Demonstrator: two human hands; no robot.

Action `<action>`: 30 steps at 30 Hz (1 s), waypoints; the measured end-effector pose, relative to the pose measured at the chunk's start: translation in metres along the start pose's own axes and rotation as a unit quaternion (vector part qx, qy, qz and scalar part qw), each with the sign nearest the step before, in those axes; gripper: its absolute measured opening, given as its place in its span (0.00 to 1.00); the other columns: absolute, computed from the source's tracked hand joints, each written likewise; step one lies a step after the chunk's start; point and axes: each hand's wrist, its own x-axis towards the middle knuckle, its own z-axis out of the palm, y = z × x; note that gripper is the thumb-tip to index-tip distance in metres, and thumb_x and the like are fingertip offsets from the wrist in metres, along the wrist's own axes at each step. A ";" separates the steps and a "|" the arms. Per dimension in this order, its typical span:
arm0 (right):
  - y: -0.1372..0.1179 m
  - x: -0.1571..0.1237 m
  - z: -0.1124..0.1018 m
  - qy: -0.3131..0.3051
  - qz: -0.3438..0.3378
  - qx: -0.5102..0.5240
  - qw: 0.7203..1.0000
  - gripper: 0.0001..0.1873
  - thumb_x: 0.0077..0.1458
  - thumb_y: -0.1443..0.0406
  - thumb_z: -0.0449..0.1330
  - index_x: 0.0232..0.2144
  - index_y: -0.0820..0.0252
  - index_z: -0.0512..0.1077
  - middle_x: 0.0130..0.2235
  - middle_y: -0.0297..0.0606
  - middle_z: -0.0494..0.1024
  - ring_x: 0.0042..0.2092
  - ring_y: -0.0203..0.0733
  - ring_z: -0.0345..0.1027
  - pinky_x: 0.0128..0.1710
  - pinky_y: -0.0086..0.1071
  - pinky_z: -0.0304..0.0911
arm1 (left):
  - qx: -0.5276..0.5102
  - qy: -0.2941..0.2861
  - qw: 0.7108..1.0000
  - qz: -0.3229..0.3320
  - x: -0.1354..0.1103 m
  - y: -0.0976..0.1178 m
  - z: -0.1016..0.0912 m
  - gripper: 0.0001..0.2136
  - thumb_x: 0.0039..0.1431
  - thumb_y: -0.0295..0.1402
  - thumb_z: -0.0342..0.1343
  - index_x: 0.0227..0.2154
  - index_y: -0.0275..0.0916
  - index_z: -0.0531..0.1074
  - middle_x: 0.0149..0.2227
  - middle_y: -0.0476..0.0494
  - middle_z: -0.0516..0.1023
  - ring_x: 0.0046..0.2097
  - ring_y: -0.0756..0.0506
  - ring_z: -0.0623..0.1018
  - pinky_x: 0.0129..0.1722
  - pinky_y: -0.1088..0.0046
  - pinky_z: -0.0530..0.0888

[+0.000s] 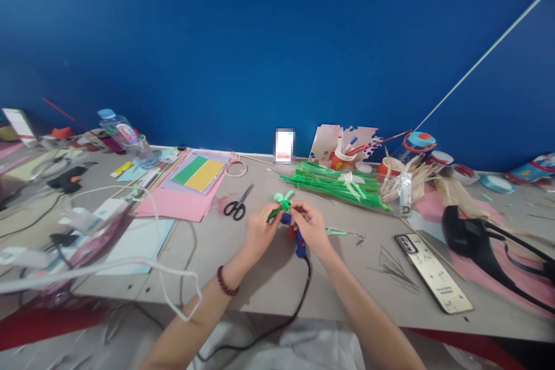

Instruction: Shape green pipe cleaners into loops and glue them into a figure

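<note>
Between my two hands is a small craft piece (284, 204), bright green with pale green parts at its top; its exact kind is too small to make out. My left hand (261, 225) is closed around its left side. The bent fingers of my right hand (310, 225) pinch at its right side, and the fingertips are partly hidden. Just below lies a blue glue gun (300, 243) on the table, partly covered by my right hand. Black scissors (236, 207) lie to the left of my left hand. A pale green-handled tool (337, 232) lies right of my right hand.
Bundled green pipe cleaners (333, 184) lie behind my hands. Coloured sheets (173, 205) and a plastic bottle (125, 136) are left. At right lie dark thin wires (396, 270), a phone (433, 272) and a black strapped object (466, 237). The glue gun's cord (303, 295) crosses the table edge.
</note>
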 end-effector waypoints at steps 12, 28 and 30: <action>0.001 0.007 -0.008 0.071 -0.013 0.011 0.997 0.12 0.46 0.56 0.60 0.27 0.59 0.72 0.27 0.35 0.74 0.30 0.39 0.66 0.31 0.31 0.62 | -0.056 -0.043 0.997 0.019 0.001 0.011 0.000 0.06 0.46 0.37 0.61 0.27 0.42 0.77 0.25 0.44 0.75 0.29 0.46 0.72 0.34 0.71 0.68; -0.003 0.002 -0.002 -0.073 -0.102 -0.112 0.986 0.07 0.51 0.63 0.57 0.31 0.55 0.75 0.35 0.37 0.77 0.39 0.44 0.69 0.42 0.37 0.62 | -0.194 0.001 0.975 -0.108 0.005 0.007 0.005 0.08 0.47 0.34 0.60 0.27 0.36 0.71 0.27 0.48 0.74 0.31 0.50 0.73 0.33 0.75 0.70; -0.002 0.002 -0.002 -0.074 -0.104 -0.111 0.986 0.08 0.50 0.61 0.58 0.32 0.56 0.75 0.36 0.38 0.77 0.40 0.44 0.69 0.42 0.36 0.62 | -0.187 0.002 0.977 -0.104 0.004 0.007 0.006 0.07 0.47 0.34 0.60 0.27 0.36 0.70 0.27 0.48 0.74 0.30 0.50 0.73 0.33 0.75 0.70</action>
